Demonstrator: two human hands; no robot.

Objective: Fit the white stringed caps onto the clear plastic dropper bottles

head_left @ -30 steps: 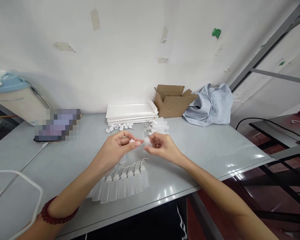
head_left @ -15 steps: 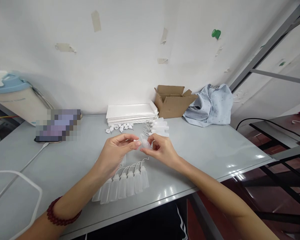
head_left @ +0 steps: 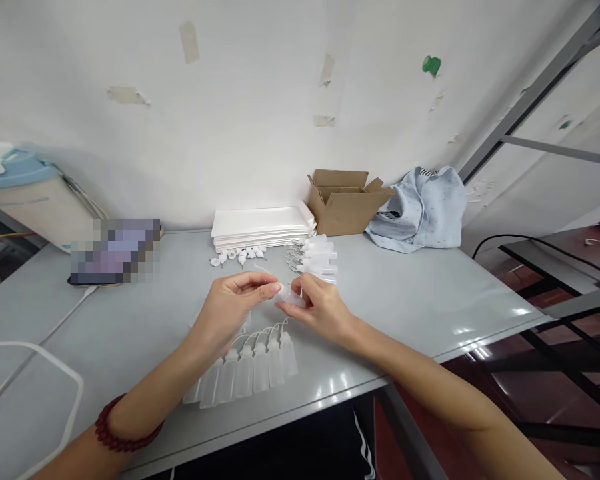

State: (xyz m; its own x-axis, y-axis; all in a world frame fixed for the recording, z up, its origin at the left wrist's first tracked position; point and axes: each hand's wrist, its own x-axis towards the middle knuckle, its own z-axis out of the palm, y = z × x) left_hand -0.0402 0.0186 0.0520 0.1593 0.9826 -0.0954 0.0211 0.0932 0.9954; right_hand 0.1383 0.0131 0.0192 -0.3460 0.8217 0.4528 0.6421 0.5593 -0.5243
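Observation:
A small translucent bottle [head_left: 293, 295] is held above the grey table, pinched between the thumb and fingers of my right hand [head_left: 325, 308]. My left hand [head_left: 235, 303], to its left, pinches a small white cap [head_left: 280, 288] at the bottle's end; a thin white tube sticks up from behind these fingers. Several translucent bottles with curved white tubes [head_left: 261, 367] lie in a row near the front edge, partly behind my left forearm. More bottles [head_left: 320, 257] lie beyond my right hand. Loose white caps [head_left: 243, 255] are scattered beyond my left hand.
A stack of white trays [head_left: 263, 223] stands by the wall, beside an open cardboard box [head_left: 347, 210] and a light blue cloth [head_left: 425, 213]. At the left are a phone [head_left: 115, 253] with a white cable and a cream container with a blue lid [head_left: 20, 170].
Both hands have come closer together, and the bottle's end now meets the cap at my left fingertips. The bottle has tilted, and a thin tube now shows above my left hand.

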